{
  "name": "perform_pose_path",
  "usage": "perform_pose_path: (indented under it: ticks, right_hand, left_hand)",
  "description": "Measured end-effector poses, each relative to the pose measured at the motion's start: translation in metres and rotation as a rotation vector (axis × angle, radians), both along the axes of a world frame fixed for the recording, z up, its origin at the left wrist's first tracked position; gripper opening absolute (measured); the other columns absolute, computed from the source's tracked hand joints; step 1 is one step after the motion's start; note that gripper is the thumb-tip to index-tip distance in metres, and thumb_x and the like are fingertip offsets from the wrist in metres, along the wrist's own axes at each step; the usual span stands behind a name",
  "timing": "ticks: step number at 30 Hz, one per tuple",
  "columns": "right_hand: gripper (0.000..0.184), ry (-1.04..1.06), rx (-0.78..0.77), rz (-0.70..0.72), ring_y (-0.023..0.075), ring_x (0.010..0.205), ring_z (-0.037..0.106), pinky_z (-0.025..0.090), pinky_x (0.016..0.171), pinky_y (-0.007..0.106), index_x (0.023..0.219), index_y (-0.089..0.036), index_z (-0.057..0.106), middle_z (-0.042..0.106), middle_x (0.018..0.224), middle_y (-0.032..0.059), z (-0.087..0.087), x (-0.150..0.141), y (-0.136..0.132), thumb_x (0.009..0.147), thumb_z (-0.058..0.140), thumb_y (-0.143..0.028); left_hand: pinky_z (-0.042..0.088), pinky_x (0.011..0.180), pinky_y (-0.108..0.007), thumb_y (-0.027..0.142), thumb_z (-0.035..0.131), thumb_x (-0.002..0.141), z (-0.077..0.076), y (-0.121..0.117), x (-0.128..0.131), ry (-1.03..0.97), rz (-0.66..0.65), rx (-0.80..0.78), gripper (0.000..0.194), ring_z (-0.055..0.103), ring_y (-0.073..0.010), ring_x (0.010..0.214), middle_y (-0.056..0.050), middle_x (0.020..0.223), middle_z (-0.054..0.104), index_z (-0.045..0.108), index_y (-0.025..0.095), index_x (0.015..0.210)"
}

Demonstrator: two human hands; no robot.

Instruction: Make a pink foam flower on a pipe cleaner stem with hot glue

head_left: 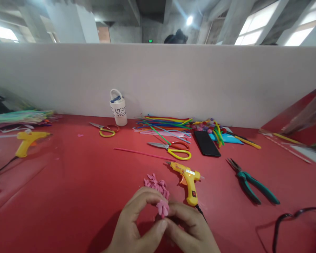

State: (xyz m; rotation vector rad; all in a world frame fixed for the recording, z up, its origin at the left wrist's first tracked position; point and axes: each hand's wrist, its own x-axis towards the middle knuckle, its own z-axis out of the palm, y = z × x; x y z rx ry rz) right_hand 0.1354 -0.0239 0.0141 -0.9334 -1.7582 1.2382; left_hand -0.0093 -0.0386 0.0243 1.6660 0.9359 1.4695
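A small pink flower (163, 208) is pinched by the left hand (137, 219) and the right hand (191, 225) above the near middle of the red counter (76, 196). Just beyond, similar pink pieces (156, 183) (partly hidden) are heaped; a yellow glue gun (188, 178) is laid to their right.

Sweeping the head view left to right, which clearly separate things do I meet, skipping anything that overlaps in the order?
Left-side glue gun → cup → held pink flower → phone → pliers.
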Motion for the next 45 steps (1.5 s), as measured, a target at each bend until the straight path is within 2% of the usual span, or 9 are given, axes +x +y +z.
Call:
perform_pose_path:
  ticks: [5, 7, 12, 15, 20, 24, 30, 35, 45]
  right_hand:
    - [0.021, -0.027, 0.025, 0.006, 0.0083, 0.045, 0.046, 0.039, 0.045, 0.017, 0.064, -0.016, 0.06, 0.051, 0.052, -0.0029, 0.0, 0.001, 0.0, 0.081, 0.05, -0.025]
    - [0.016, -0.074, 0.108, -0.023, 0.0089, 0.048, 0.049, 0.041, 0.047, 0.018, 0.067, -0.017, 0.059, 0.054, 0.056, -0.0021, 0.004, 0.005, 0.0, 0.08, 0.049, -0.02]
    - [0.012, -0.172, 0.635, -0.22, 0.0107, 0.054, 0.054, 0.046, 0.049, 0.019, 0.078, -0.017, 0.055, 0.057, 0.066, 0.0015, 0.011, 0.016, -0.001, 0.075, 0.052, -0.007]
    - [0.017, -0.253, 0.883, -0.271, 0.0124, 0.057, 0.058, 0.048, 0.053, 0.021, 0.081, -0.017, 0.056, 0.061, 0.064, 0.0022, 0.013, 0.017, -0.004, 0.072, 0.056, -0.003]
    - [0.009, -0.314, 1.081, -0.391, 0.0141, 0.048, 0.058, 0.047, 0.048, 0.025, 0.073, -0.016, 0.055, 0.062, 0.054, 0.0016, 0.015, 0.011, -0.008, 0.075, 0.056, -0.007]
    - [0.012, -0.355, 1.144, -0.383, 0.0128, 0.044, 0.057, 0.047, 0.045, 0.025, 0.068, -0.016, 0.055, 0.061, 0.05, 0.0007, 0.018, 0.01, -0.007, 0.076, 0.054, -0.006]
    - [0.014, -0.376, 1.195, -0.353, 0.011, 0.041, 0.056, 0.047, 0.043, 0.022, 0.067, -0.015, 0.057, 0.059, 0.047, -0.0004, 0.023, 0.012, -0.005, 0.078, 0.052, -0.007]
    - [0.013, -0.353, 1.139, -0.316, 0.0106, 0.044, 0.055, 0.046, 0.043, 0.022, 0.07, -0.015, 0.056, 0.06, 0.05, 0.0003, 0.02, 0.011, -0.005, 0.077, 0.051, -0.005]
    - [0.016, -0.258, 1.047, -0.276, 0.0111, 0.047, 0.053, 0.044, 0.042, 0.022, 0.072, -0.014, 0.054, 0.06, 0.056, 0.0019, 0.019, 0.011, -0.005, 0.073, 0.049, 0.001]
  left_hand:
    - [0.046, 0.071, -0.027, 0.011, 0.063, 0.071, -0.004, 0.002, -0.002, -0.102, -0.074, -0.275, 0.007, 0.057, -0.0159, 0.075, -0.003, 0.078, 0.058, 0.062, 0.017, 0.068]
    - [0.045, 0.071, -0.026, 0.015, 0.066, 0.07, -0.007, 0.003, -0.003, -0.171, -0.086, -0.356, 0.008, 0.056, -0.0149, 0.075, -0.002, 0.079, 0.057, 0.062, 0.017, 0.064]
    - [0.044, 0.064, -0.022, 0.016, 0.068, 0.068, -0.013, 0.002, -0.002, -0.256, -0.065, -0.48, 0.01, 0.053, -0.0123, 0.066, 0.0, 0.067, 0.058, 0.06, 0.016, 0.062]
    - [0.044, 0.061, -0.02, 0.015, 0.064, 0.07, -0.012, -0.003, 0.0, -0.113, -0.041, -0.458, 0.008, 0.052, -0.0115, 0.061, 0.001, 0.062, 0.058, 0.06, 0.017, 0.064]
    - [0.045, 0.057, -0.02, 0.016, 0.058, 0.075, -0.012, -0.009, 0.002, 0.046, 0.041, -0.257, 0.013, 0.052, -0.0118, 0.057, 0.001, 0.062, 0.059, 0.057, 0.018, 0.063]
    - [0.047, 0.057, -0.02, 0.013, 0.054, 0.078, -0.012, -0.009, 0.002, 0.153, -0.002, -0.145, 0.014, 0.054, -0.0114, 0.057, 0.001, 0.062, 0.059, 0.058, 0.018, 0.066]
    - [0.048, 0.058, -0.018, 0.01, 0.058, 0.075, -0.013, -0.009, 0.002, 0.102, 0.047, -0.077, 0.012, 0.057, -0.0108, 0.057, 0.001, 0.063, 0.062, 0.058, 0.019, 0.067]
    - [0.051, 0.06, -0.02, 0.005, 0.059, 0.073, -0.013, -0.009, -0.001, 0.184, -0.014, -0.053, 0.014, 0.061, -0.0123, 0.062, 0.0, 0.068, 0.065, 0.059, 0.019, 0.071]
    - [0.05, 0.057, -0.017, 0.011, 0.058, 0.076, -0.024, -0.007, 0.004, 0.142, 0.051, 0.065, 0.011, 0.06, -0.0107, 0.056, 0.001, 0.064, 0.064, 0.057, 0.021, 0.07]
